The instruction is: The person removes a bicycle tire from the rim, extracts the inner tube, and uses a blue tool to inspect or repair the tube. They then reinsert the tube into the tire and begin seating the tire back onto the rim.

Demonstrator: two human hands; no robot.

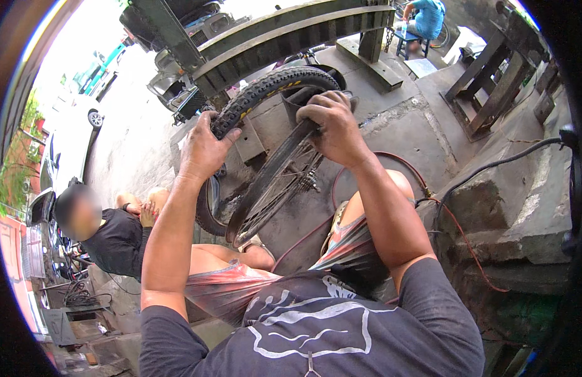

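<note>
A knobby black bicycle tire (pixel 275 89) with yellow markings arches in front of me, partly off its wheel. My left hand (pixel 206 146) grips its left side, thumb on the near face and fingers mostly hidden behind. At the upper right, my right hand (pixel 332 122) is closed over the tire's edge by the rim; a dark, loose rubber fold shows beside its knuckles. The spoked bicycle wheel (pixel 281 179) leans below, between my legs, with a cassette (pixel 308 180) at its hub. Whether the fold is an inner tube, I cannot tell.
A red hose (pixel 303 242) curves over the floor near my legs. A seated person (pixel 112 235) in black is close at left; another person (pixel 428 19) in blue sits far off. Heavy metal beams (pixel 297 39) stand ahead, a metal frame (pixel 492 81) at right. A black cable (pixel 485 166) hangs nearby.
</note>
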